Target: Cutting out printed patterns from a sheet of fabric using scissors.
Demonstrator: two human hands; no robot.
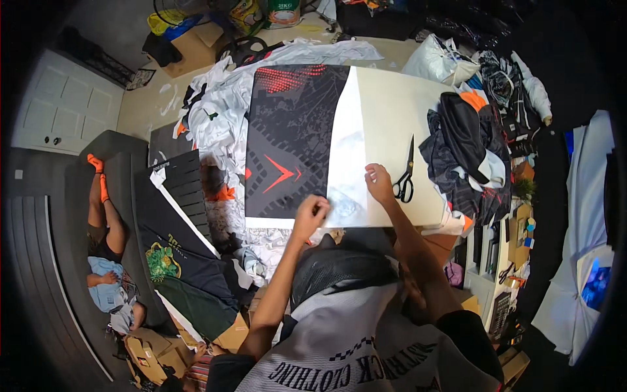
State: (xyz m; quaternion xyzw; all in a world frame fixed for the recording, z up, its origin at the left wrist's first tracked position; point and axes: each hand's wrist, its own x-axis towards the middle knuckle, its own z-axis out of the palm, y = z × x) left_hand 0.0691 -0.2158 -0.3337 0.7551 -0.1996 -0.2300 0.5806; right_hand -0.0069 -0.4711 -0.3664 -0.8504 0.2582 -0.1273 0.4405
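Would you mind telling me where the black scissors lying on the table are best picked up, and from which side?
Probably by the handle loops. The scissors lie flat on the pale table, blades shut and pointing away, loops at the near end just beside the right hand. Coming in from the near side with that hand keeps the fingers off the tips; the left hand rests on the printed sheet.

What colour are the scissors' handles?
Black, like the rest of the scissors, seen in the head view on the cream table.

One scissors (405, 178), two hands (311, 210), one sheet (346, 157)
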